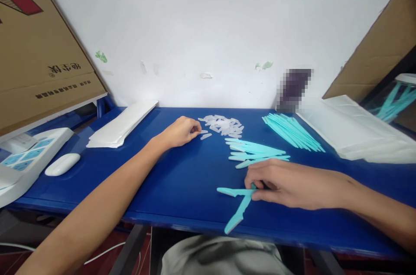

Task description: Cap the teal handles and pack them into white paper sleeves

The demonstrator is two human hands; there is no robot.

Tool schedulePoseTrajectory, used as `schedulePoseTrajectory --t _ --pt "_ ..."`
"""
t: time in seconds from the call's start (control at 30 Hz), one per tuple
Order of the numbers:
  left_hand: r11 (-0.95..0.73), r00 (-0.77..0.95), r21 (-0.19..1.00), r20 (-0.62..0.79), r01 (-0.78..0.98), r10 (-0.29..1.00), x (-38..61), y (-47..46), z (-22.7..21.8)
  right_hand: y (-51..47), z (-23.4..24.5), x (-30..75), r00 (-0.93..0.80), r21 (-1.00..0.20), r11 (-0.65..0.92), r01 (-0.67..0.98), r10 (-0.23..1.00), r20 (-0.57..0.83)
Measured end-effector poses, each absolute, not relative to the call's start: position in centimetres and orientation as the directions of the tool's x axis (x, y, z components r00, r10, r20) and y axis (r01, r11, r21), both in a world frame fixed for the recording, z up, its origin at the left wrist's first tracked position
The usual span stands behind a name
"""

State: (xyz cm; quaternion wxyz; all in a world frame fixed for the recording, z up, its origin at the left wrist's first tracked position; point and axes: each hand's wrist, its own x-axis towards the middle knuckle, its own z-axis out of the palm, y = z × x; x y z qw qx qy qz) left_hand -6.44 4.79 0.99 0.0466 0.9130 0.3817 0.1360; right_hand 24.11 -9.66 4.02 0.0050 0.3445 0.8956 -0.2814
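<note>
Seen from the head, the person's right hand (pixel 276 181) is closed round the handles of two turquoise razors (pixel 239 215), low over the near part of the blue table (pixel 182 179). They are held by the handle ends, I'd guess so the heads stay free: one points left, the other slants towards the near edge. The left hand (pixel 186 131) reaches further out, fingertips drawn narrow at a small clear piece (pixel 204 132); whether it's pinched or only touched, I can't tell. Another lies just beside, and beyond is a loose heap of clear pieces (pixel 225 125), probably set there to suit that hand. A scattered group of razors (pixel 255 149) lies just past the right hand, heads mostly leftward, while a neater bundle of turquoise sticks (pixel 292 132) rests further right, seemingly kept apart from the rest. The held razors look slim and matt, narrow at the neck, each head a little broader with a pale strip along one edge
</note>
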Motion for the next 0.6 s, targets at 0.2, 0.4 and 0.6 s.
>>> schedulePoseTrajectory --t 0.2,0.4,0.6 --pt "-0.680 0.647 0.280 0.214 0.677 0.732 -6.0 4.1 1.3 -9.9 4.4 24.8 -0.726 -0.424 0.598 0.680 0.628 -0.279" --pt "-0.616 0.641 0.472 0.131 0.630 0.756 -5.6 3.5 1.6 -9.5 3.8 24.6 -0.746 -0.319 0.675 0.666 0.612 -0.262" --pt "-0.756 0.722 0.268 0.230 0.598 0.653 -5.9 3.7 1.2 -9.1 3.6 24.8 -0.705 -0.307 0.649 0.696 0.698 -0.123"
